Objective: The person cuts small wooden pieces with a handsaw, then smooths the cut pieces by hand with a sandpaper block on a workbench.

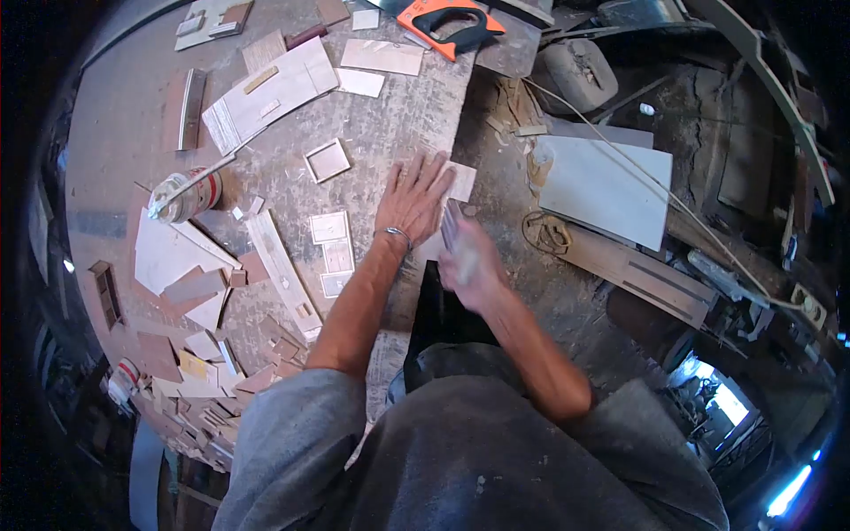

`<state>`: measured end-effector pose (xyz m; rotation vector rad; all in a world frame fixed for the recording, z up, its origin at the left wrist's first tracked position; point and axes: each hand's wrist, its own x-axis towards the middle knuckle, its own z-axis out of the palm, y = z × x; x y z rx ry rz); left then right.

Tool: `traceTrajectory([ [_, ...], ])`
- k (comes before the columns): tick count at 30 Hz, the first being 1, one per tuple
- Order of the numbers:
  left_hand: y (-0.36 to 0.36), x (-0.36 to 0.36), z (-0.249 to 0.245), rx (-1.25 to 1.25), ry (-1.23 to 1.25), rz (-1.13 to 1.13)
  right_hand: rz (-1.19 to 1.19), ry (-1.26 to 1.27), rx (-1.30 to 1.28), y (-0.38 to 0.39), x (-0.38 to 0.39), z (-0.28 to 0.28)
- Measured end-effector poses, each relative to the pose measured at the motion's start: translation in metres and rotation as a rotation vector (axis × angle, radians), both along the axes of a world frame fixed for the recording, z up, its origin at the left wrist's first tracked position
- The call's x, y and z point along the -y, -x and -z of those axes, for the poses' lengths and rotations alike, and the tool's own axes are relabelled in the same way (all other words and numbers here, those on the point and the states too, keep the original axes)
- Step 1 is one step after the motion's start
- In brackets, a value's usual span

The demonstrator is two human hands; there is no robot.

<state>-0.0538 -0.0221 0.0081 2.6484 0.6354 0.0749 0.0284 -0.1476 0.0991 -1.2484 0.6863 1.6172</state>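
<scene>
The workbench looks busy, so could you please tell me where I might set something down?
There is bare room between the left hand and the small pale panel, right of the square frame. Another free patch lies left of the narrow strip, above the tin. The lower left is crowded with wood offcuts.

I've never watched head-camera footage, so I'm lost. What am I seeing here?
There is no machine, only a person's two bare hands. The single picture comes from a camera worn on the head, looking forward and down. The left hand lies flat, fingers spread, by a thin board at the edge of the bench. The right hand, blurred, grips what looks like a block, too unclear to name surely. Also on the bench: an orange-handled saw, a small frame, a can and many wood scraps.
</scene>
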Motion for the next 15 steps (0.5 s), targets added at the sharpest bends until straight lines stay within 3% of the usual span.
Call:
traceTrajectory([
  [1, 0.0, 0.001, 0.003, -0.046, -0.045, 0.004, 0.02, 0.079, 0.047, 0.005, -0.013, -0.043],
  [4, -0.001, -0.001, 0.006, -0.05, -0.038, 0.019, 0.148, 0.209, 0.137, 0.013, -0.039, 0.026],
  [8, -0.001, -0.002, 0.002, -0.178, 0.073, 0.034, 0.082, 0.147, 0.042, 0.009, -0.027, 0.002],
  [10, 0.009, 0.01, 0.0, -0.116, 0.094, 0.008, 0.087, 0.172, 0.049, 0.017, -0.016, -0.011],
  [15, 0.003, 0.003, 0.019, -0.095, 0.074, 0.008, 0.127, 0.257, 0.114, -0.001, -0.042, 0.029],
])
